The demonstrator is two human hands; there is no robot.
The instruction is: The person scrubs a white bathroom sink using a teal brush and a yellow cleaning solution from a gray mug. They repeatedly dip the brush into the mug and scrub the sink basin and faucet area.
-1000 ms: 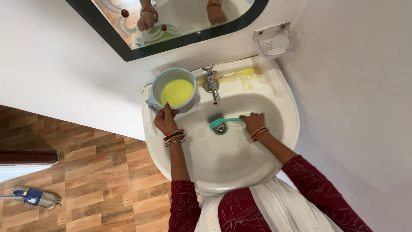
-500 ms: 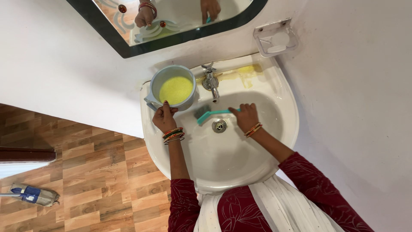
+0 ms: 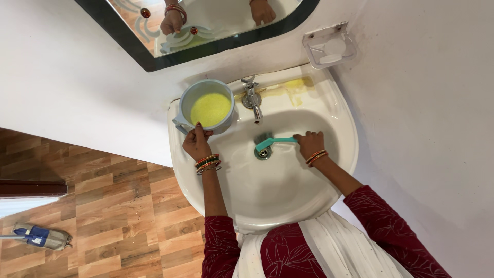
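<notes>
My left hand (image 3: 197, 141) pinches the near rim of a grey-blue mug (image 3: 205, 108) filled with yellow liquid, which rests on the left back ledge of the white sink (image 3: 288, 206). My right hand (image 3: 310, 143) grips the handle of a teal brush (image 3: 272, 142). Its bristle head lies in the basin just above the drain (image 3: 263, 153), below the chrome tap (image 3: 251, 98). Both wrists wear coloured bangles.
Yellow stains mark the sink ledge (image 3: 294, 87) right of the tap. A white soap holder (image 3: 329, 47) hangs on the wall above it. A dark-framed mirror (image 3: 206, 31) reflects both hands. A mop head (image 3: 41, 237) lies on the wooden floor at left.
My right hand has swept the brush to the right, from the basin's left back wall to over the drain. The left hand and mug have stayed in place.
</notes>
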